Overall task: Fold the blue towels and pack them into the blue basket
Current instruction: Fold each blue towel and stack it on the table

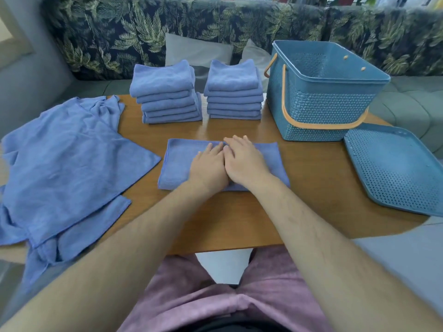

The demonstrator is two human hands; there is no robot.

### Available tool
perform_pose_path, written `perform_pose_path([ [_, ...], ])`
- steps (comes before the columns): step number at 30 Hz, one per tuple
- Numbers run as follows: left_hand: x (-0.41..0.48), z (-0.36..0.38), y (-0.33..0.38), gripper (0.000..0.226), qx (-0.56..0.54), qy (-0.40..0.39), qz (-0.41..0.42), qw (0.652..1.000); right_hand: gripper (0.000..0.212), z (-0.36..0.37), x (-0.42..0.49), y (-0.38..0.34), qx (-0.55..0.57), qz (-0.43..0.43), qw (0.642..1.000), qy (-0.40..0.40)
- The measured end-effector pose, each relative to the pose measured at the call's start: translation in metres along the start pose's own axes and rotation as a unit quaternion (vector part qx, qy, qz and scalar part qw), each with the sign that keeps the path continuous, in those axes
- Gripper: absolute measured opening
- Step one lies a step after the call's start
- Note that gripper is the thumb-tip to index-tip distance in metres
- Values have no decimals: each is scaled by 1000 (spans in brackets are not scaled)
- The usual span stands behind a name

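Both hands, left (209, 167) and right (244, 161), lie flat, fingers slightly spread, hiding the towel's (275, 159) middle, left of the basket (321, 111).

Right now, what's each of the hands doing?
Left hand: open, flat on the half-folded towel, gripping nothing.
Right hand: open, flat on the same towel, gripping nothing.

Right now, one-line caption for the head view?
Both hands flatten a half-folded towel; two folded stacks wait beside the empty basket.
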State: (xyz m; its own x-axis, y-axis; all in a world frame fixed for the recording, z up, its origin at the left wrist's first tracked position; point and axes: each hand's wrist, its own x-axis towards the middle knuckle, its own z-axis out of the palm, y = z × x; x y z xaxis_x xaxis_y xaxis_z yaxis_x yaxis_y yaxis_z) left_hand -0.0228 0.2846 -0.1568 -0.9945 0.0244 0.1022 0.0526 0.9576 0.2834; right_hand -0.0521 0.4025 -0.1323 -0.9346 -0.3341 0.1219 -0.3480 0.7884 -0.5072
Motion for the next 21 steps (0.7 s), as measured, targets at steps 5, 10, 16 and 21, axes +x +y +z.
perform_pose_path([
  [5,-2,2,-17,59,39,-44,-30,998,55,18,-7,15,-88,20,993,-76],
  [10,-10,-6,-52,63,29,-45,-83,995,60,4,-10,39,-154,53,983,-83],
  [16,-14,-17,-80,66,30,-55,-90,994,63,-7,-14,61,-176,94,978,-64],
  [21,-14,-19,-81,69,57,-47,-88,993,63,-8,-14,59,-196,110,972,-67],
])
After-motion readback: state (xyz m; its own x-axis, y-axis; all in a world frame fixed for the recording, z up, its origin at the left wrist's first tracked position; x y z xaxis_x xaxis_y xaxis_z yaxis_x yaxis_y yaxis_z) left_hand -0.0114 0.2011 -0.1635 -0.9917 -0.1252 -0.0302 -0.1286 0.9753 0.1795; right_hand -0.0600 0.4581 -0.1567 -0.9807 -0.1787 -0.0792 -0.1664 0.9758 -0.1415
